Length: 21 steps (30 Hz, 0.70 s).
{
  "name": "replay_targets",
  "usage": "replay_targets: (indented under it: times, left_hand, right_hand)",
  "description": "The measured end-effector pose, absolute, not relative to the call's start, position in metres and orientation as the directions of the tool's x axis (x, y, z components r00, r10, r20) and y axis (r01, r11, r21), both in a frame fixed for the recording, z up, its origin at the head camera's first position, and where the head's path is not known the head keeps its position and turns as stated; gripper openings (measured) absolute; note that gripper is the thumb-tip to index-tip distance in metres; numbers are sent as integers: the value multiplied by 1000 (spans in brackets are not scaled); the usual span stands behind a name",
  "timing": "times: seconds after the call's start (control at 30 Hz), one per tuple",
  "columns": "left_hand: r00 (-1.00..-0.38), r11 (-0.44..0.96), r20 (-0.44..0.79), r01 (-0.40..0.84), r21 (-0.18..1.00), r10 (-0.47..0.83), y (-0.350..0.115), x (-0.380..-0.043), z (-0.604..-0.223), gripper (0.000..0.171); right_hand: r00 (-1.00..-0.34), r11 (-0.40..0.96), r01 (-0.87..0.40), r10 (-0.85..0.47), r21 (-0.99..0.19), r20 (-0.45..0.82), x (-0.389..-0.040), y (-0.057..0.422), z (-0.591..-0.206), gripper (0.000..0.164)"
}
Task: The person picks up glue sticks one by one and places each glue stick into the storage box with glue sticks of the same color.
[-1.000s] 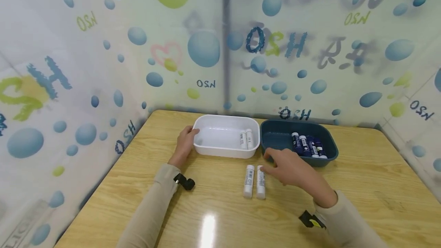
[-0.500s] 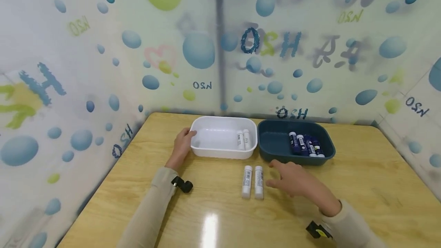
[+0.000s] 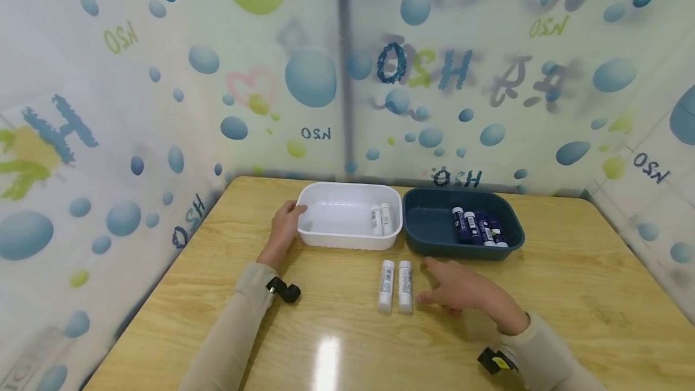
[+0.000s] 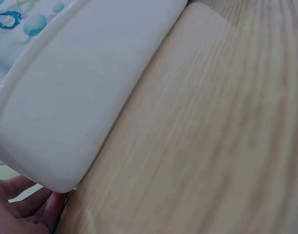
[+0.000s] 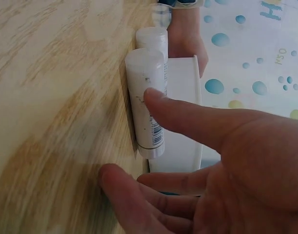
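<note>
Two white glue sticks (image 3: 405, 287) with printed labels lie side by side on the table, in front of the bins. My right hand (image 3: 461, 289) is just right of them, fingers spread and holding nothing. In the right wrist view its thumb (image 5: 188, 119) overlaps the nearer white glue stick (image 5: 144, 109). At the left end of a white plastic bin (image 3: 347, 241), my left hand (image 3: 283, 228) grips the wall, thumb over the rim and fingers outside. The left wrist view shows those fingers (image 4: 29, 202) against the bin's corner.
Two more white glue sticks (image 3: 381, 219) lie inside the white bin. Right beside it stands a dark teal bin (image 3: 429, 222) with several dark blue glue sticks (image 3: 472, 228) at its right end. A printed curtain (image 3: 347, 77) hangs behind the wooden table (image 3: 326, 294).
My right hand has drawn off from the right-hand white glue stick, slightly down and right, and its fingers have spread. My left hand stays on the white bin. The head view has shifted a little.
</note>
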State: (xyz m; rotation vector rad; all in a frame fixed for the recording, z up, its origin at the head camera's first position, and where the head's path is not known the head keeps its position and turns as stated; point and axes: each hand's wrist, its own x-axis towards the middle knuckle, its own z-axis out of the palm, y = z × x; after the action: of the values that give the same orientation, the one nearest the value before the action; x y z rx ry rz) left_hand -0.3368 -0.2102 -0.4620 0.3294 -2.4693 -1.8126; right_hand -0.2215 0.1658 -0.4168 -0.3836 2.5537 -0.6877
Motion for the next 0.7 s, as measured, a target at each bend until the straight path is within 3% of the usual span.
replay_targets:
  times: [0.27,0.5,0.7]
  left_hand:
    - [-977,288,-55,-113,951,-204,-211,-337,-465,51]
    - [-977,309,-45,-109,945,-208,-211,-336,-465,51]
    - [-976,294,-56,-119,948,-211,-209,-335,-462,51]
  right_hand:
    - [-838,813,-151,-408,-563,-363,-221,165,-419,56]
    - [-812,790,-131,-432,-598,-393,-220,164,-418,55]
    - [-803,738,-177,-491,-651,-338,-220,163,-419,36]
